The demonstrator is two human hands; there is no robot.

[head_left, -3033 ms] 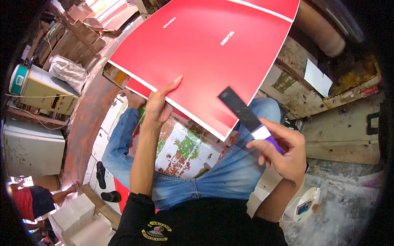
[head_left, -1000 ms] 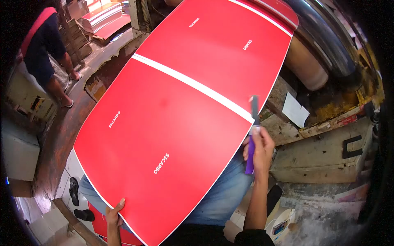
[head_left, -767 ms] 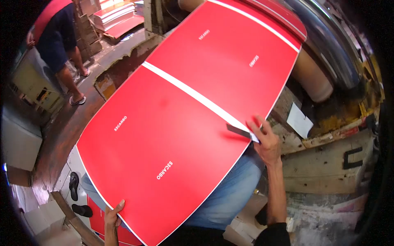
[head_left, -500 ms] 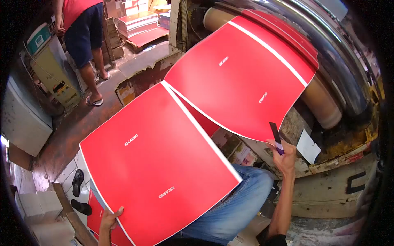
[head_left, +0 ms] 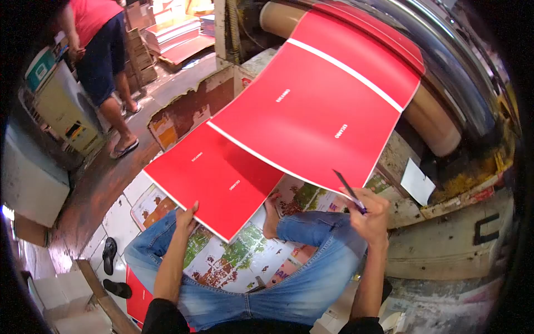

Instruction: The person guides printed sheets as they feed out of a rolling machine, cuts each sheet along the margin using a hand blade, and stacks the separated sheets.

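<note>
Nearest, at 6 o'clock, the wearer sits in faded blue denim jeans [head_left: 222, 303], legs bent, above a white plastic-looking sheet patterned in green and brown [head_left: 233, 261]. At 8 o'clock the left hand [head_left: 187, 218] grips the near edge of a thin, red rectangular sheet with white lettering [head_left: 217, 192], thumb uppermost. At 4 o'clock the right hand [head_left: 369, 214] is wrapped around a purple-handled knife with a dark flat blade [head_left: 348, 188], its tip pointing toward 11 o'clock. The fingers of that hand are at the near right corner of a long red sheet crossed by a white band [head_left: 311, 114]; whether they also pinch that corner cannot be told. This long sheet slopes up toward 1 o'clock and overlaps the lettered sheet, whose far end is hidden beneath it. A pair of black sandals [head_left: 109, 256] lies at 8 o'clock, and a white rectangular card [head_left: 417, 182] rests at 3 o'clock. Further off, the long sheet passes above a brown cylindrical roller [head_left: 436, 128], with a shiny metal cylinder [head_left: 464, 72] beyond at 2 o'clock. At 10 o'clock another person in a red top and navy shorts [head_left: 103, 61] stands; at 11 o'clock, farthest, is a stack of flat sheets [head_left: 175, 33].
</note>
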